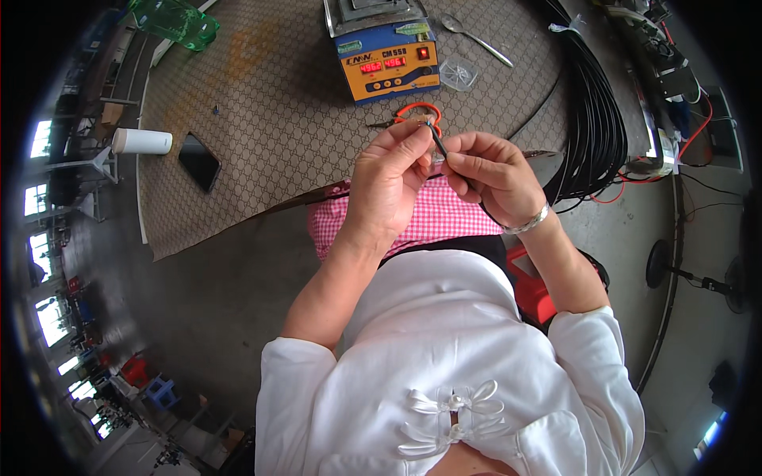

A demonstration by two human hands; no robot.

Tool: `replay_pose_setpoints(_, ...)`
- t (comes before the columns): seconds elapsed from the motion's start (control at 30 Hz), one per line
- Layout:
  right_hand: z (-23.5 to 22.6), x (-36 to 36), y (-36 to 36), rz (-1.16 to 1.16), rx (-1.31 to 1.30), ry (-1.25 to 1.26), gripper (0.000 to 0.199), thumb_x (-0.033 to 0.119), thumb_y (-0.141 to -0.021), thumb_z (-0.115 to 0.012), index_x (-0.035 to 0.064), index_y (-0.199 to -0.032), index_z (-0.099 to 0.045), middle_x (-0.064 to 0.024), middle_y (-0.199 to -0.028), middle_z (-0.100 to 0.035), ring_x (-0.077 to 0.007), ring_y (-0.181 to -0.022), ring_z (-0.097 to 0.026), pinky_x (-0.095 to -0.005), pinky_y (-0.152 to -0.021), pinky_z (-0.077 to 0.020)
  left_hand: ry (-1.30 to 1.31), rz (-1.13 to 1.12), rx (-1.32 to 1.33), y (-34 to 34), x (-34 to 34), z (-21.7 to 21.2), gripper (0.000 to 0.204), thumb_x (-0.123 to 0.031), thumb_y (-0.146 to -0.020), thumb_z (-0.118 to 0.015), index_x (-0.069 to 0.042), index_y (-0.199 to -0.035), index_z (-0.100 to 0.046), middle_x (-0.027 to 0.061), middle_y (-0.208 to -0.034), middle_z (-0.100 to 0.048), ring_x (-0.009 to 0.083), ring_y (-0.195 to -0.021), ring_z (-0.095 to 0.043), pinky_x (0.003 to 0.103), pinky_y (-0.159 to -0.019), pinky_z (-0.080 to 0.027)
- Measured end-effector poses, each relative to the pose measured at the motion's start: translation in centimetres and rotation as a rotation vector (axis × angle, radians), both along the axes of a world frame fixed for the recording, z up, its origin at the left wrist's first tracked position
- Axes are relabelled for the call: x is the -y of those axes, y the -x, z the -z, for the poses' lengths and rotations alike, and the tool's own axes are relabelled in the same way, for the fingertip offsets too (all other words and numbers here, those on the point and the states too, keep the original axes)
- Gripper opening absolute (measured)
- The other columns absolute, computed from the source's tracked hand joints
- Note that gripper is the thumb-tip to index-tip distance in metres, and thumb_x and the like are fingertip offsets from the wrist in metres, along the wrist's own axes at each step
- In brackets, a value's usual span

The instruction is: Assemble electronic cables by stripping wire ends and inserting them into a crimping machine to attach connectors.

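your left hand: raised over the near edge of the table, fingers curled in, thumb and forefinger pinched shut on the upper end of a thin black cable.

your right hand: just beside the left, knuckles nearly touching it, fingers closed on the same cable a little lower down; a metal bracelet sits on that wrist. what lies inside the curled fingers beyond the cable, you cannot tell.

black cable: short visible length, tilted, running between the two pinches in the air above the table edge, in front of the orange-handled scissors; it seems to pass down behind your right hand, but its lower run is hidden.

table: covered with a brown patterned mat.

on the table, far side: a blue and orange heating unit with red lit digits; a metal spoon and a small clear plastic lid to its right; a green plastic bottle at the far left corner.

on the table, left: a white cylinder lying on its side, a dark phone near it.

on the table, right: a thick bundle of black cables, curving off the edge.

under your hands: a pink checked cloth on your lap.
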State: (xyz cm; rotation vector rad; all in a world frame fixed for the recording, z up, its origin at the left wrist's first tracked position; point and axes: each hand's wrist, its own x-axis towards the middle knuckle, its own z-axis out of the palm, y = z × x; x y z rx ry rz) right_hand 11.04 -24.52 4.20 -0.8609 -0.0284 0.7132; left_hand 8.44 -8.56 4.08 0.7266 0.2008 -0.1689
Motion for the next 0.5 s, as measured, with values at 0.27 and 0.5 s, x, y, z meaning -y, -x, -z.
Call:
replay_pose_setpoints(0.27, -0.5, -0.1, 0.7, 0.065, 0.026, 0.089, 0.014, 0.001, -0.08, -0.059, -0.0052, -0.091, -0.055, -0.0101, -0.08, -0.061, -0.0109, -0.058, -0.057, -0.0206, -0.049, -0.0478, 0.041, -0.005, -0.104, -0.2, 0.6, -0.1, 0.01, -0.009, -0.084, -0.056, -0.003, -0.092, -0.056, 0.0008, -0.072, -0.055, 0.0072, -0.063, -0.05, 0.021, -0.061, -0.044)
replay_pose_setpoints(0.5, 0.6, 2.5, 0.9, -0.025, 0.093, 0.269, 0.014, 0.003, -0.081, -0.058, -0.0052, -0.092, -0.055, -0.0067, -0.074, -0.059, -0.0109, -0.058, -0.057, -0.0229, -0.051, -0.0482, -0.075, 0.136, -0.128, 0.5, 0.9, 1.3, 0.018, -0.01, -0.085, -0.055, -0.004, -0.101, -0.056, -0.0005, -0.076, -0.056, 0.0065, -0.066, -0.05, 0.02, -0.064, -0.042)
